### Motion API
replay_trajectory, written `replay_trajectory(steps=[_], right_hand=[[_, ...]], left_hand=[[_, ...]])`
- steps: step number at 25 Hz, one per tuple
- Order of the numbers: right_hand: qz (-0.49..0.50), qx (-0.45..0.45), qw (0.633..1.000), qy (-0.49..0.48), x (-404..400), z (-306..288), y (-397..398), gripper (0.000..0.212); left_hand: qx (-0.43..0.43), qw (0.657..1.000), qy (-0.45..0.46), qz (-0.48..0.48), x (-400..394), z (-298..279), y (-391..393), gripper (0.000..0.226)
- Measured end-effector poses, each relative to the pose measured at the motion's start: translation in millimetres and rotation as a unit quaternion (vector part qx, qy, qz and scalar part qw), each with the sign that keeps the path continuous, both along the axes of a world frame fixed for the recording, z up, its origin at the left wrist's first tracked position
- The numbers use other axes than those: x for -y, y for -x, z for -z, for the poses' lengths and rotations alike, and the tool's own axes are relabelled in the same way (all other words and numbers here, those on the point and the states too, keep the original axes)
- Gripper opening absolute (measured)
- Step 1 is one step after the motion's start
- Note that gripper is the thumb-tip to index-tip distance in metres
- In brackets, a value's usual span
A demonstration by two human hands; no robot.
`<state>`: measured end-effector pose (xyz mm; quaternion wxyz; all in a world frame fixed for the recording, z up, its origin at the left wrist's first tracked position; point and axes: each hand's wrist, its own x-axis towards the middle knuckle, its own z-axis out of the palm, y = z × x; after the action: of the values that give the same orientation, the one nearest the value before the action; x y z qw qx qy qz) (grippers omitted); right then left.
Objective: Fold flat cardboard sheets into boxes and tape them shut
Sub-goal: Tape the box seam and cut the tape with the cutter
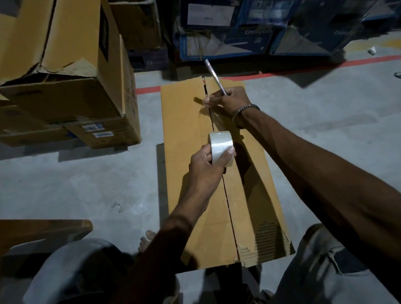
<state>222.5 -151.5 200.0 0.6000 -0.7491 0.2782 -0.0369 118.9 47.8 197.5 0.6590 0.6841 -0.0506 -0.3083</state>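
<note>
A long brown cardboard box (189, 134) lies on the grey floor between my knees, its two top flaps meeting at a dark centre seam. My left hand (206, 165) grips a roll of clear tape (221, 144) just above the seam at mid-length. A stretch of clear tape runs from the roll up along the seam to my right hand (229, 100). That hand presses the tape's end down near the far end and also holds a thin metal blade (215, 77) that points up and away.
Stacked brown cartons (63, 88) stand at the left. Blue printed cartons (258, 24) line the back, behind a red floor line (305, 69). A wooden piece (38, 228) juts in at the lower left. My bare toes (145, 240) touch the box's near left edge.
</note>
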Motion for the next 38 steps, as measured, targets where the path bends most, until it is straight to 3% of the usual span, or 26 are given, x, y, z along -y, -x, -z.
replay_trajectory(steps=[6,12,18,31,36,38], right_hand=[[0.006,-0.034,0.998,0.060,19.9,15.8,-44.9,0.021],[0.019,0.020,0.997,0.074,32.6,31.2,-76.7,0.013],[0.013,0.037,0.995,0.096,59.1,41.5,-116.7,0.023],[-0.078,-0.101,0.977,0.170,87.9,58.6,-171.2,0.038],[-0.133,-0.129,0.962,0.201,95.6,61.2,-177.3,0.034],[-0.153,-0.165,0.951,0.210,99.3,60.2,-182.0,0.033]], left_hand=[[-0.015,1.000,0.022,0.017,-1.9,2.7,-4.1,0.048],[-0.019,0.999,0.013,0.044,-5.6,10.2,-7.8,0.053],[-0.017,0.997,-0.012,0.072,-1.8,25.2,-13.2,0.050],[-0.016,0.998,-0.039,0.037,19.7,40.9,-14.9,0.043],[0.006,0.995,-0.094,0.034,24.2,47.6,-9.9,0.067],[0.004,0.996,-0.087,0.028,25.0,49.5,-9.9,0.057]])
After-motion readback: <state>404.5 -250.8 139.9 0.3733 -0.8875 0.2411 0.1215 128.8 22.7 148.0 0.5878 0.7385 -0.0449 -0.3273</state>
